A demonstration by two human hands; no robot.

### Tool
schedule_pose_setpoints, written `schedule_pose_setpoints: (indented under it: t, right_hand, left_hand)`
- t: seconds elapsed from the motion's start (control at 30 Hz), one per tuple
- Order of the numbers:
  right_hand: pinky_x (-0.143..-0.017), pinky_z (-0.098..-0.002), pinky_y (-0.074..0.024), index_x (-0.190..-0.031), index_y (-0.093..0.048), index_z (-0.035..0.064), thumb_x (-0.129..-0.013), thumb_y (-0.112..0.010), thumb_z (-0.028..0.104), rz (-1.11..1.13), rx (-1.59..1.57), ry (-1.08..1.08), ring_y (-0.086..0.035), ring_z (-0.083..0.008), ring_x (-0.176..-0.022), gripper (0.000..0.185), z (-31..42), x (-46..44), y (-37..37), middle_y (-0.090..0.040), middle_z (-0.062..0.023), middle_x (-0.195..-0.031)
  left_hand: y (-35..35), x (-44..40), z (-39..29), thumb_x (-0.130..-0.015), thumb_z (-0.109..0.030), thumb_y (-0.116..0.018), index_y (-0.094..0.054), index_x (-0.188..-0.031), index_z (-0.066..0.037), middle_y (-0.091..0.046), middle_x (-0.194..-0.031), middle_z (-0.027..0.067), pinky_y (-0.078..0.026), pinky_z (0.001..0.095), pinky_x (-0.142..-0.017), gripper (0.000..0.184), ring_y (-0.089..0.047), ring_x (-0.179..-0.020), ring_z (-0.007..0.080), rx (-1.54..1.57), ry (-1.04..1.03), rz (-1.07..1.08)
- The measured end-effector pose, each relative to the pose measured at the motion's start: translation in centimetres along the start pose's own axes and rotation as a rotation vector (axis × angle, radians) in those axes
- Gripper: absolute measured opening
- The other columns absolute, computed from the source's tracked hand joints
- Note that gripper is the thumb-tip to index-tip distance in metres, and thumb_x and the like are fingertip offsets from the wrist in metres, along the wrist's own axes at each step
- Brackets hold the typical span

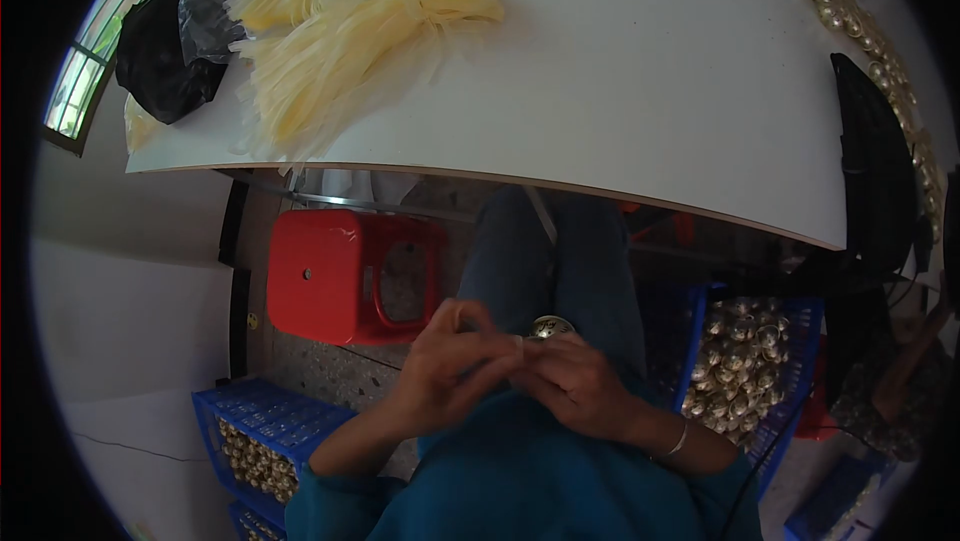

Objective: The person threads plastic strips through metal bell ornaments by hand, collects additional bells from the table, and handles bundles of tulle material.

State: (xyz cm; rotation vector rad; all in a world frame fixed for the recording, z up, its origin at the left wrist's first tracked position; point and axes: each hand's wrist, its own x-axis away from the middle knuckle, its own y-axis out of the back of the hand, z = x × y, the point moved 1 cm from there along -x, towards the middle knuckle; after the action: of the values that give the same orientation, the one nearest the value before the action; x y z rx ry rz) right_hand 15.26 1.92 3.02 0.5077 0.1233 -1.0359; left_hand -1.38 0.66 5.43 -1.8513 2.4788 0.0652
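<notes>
Over my lap, my two hands meet at the fingertips. My right hand is closed around a small, round, shiny gold-coloured metal piece with dark markings, whose top shows above the fingers. Against it, the thumb and fingers of my left hand are pinched together. A pale bit shows at those fingertips, too small to name. My fingers hide the lower part of the round piece.
Bundles of pale yellow, clear plastic strips lie on the white table, near a black bag. A red stool stands below. Blue baskets hold many round gold pieces; more line the right edge.
</notes>
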Motion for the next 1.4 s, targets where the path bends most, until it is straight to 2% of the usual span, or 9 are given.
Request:
schedule_pose_setpoints:
  t: [0.07, 0.2, 0.4, 0.57, 0.8, 0.9, 1.07, 1.23, 1.4]
  right_hand:
    - [-0.060, -0.0304, -0.0395, -0.078, -0.059, 0.0042, -0.078, -0.059, 0.009, 0.016, 0.007, -0.035, -0.052, -0.0170, -0.057, 0.005, 0.4, 0.0, 0.1, -0.051, -0.0050, -0.061]
    - [-0.056, -0.0304, -0.0395, -0.077, -0.057, 0.0024, -0.069, -0.062, 0.004, 0.136, 0.228, 0.054, -0.049, -0.0182, -0.055, 0.010, 2.5, -0.3, 1.5, -0.048, -0.0048, -0.059]
    - [-0.054, -0.0289, -0.0390, -0.077, -0.057, 0.0020, -0.068, -0.061, 0.002, 0.011, 0.406, 0.240, -0.047, -0.0147, -0.053, 0.010, 3.3, -0.4, 1.8, -0.045, -0.0029, -0.057]
    - [-0.054, -0.0281, -0.0394, -0.082, -0.059, 0.0031, -0.067, -0.063, 0.002, 0.061, 0.165, 0.254, -0.047, -0.0141, -0.054, 0.015, 2.2, -0.9, 2.3, -0.046, -0.0019, -0.057]
    - [-0.047, -0.0231, -0.0355, -0.073, -0.054, 0.0051, -0.063, -0.060, -0.005, 0.250, -0.260, -0.139, -0.045, -0.0072, -0.047, 0.016, 1.2, -0.3, 1.1, -0.048, 0.0003, -0.057]
    - [-0.040, -0.0196, -0.0307, -0.071, -0.052, 0.0049, -0.062, -0.058, -0.006, 0.190, -0.210, -0.194, -0.040, -0.0023, -0.044, 0.015, 0.6, -0.6, 0.7, -0.045, 0.0029, -0.054]
    - [-0.040, -0.0176, -0.0286, -0.071, -0.051, 0.0040, -0.063, -0.058, -0.005, 0.198, -0.278, -0.308, -0.036, 0.0008, -0.045, 0.014, 1.2, -1.1, 1.4, -0.041, 0.0045, -0.053]
    - [-0.043, -0.0180, -0.0322, -0.078, -0.053, 0.0050, -0.072, -0.058, 0.000, 0.285, -0.667, -0.607, -0.040, 0.0002, -0.049, 0.009, 0.7, -0.4, 1.7, -0.047, 0.0043, -0.058]
    - [-0.044, -0.0171, -0.0321, -0.075, -0.055, 0.0035, -0.075, -0.060, 0.005, 0.371, -0.614, -0.622, -0.041, 0.0016, -0.053, 0.006, 1.1, -0.8, 2.5, -0.049, 0.0041, -0.060]
  left_hand:
    - [-0.3, -0.1, -1.5, -0.066, -0.008, -0.062, -0.059, -0.084, -0.010, -0.060, -0.084, -0.0013, -0.036, 0.0254, -0.058, 0.018, -0.048, -0.078, 0.0174, -0.946, -0.407, 0.050]
    - [-0.2, 1.4, -4.1, -0.056, -0.008, -0.062, -0.058, -0.083, -0.012, -0.059, -0.087, -0.0031, -0.035, 0.0297, -0.066, 0.027, -0.046, -0.082, 0.0210, -1.097, -0.328, 0.157]
    - [1.1, -0.5, -5.2, -0.065, -0.007, -0.062, -0.059, -0.084, -0.012, -0.059, -0.087, -0.0020, -0.031, 0.0344, -0.074, 0.019, -0.045, -0.083, 0.0198, -0.819, -0.125, 0.453]
    - [2.1, -0.8, -1.9, -0.082, -0.017, -0.060, -0.065, -0.087, -0.009, -0.060, -0.078, -0.0005, -0.033, 0.0271, -0.079, 0.012, -0.045, -0.082, 0.0112, 0.069, 0.257, 0.509]
    - [1.5, 0.7, 0.2, -0.079, -0.017, -0.063, -0.067, -0.083, -0.007, -0.060, -0.076, -0.0017, -0.037, 0.0234, -0.081, 0.011, -0.048, -0.083, 0.0099, 0.510, 0.646, 0.453]
    - [0.9, 1.1, 0.0, -0.076, -0.016, -0.066, -0.067, -0.082, -0.006, -0.059, -0.074, -0.0022, -0.037, 0.0239, -0.075, 0.012, -0.047, -0.075, 0.0106, 0.417, 0.575, 0.241]
    - [-1.1, 1.5, -2.6, -0.064, -0.014, -0.073, -0.065, -0.073, -0.010, -0.063, -0.076, -0.0025, -0.028, 0.0299, -0.067, 0.012, -0.039, -0.068, 0.0132, -0.802, -0.336, -0.212]
    - [-1.2, 1.7, -1.9, -0.060, -0.013, -0.066, -0.062, -0.077, -0.011, -0.060, -0.081, -0.0032, -0.026, 0.0326, -0.070, 0.019, -0.043, -0.071, 0.0150, -0.821, -0.316, -0.168]
    - [-1.5, 2.3, -2.9, -0.058, -0.010, -0.061, -0.060, -0.082, -0.008, -0.058, -0.090, -0.0006, -0.027, 0.0339, -0.071, 0.025, -0.045, -0.078, 0.0163, -1.003, -0.344, -0.061]
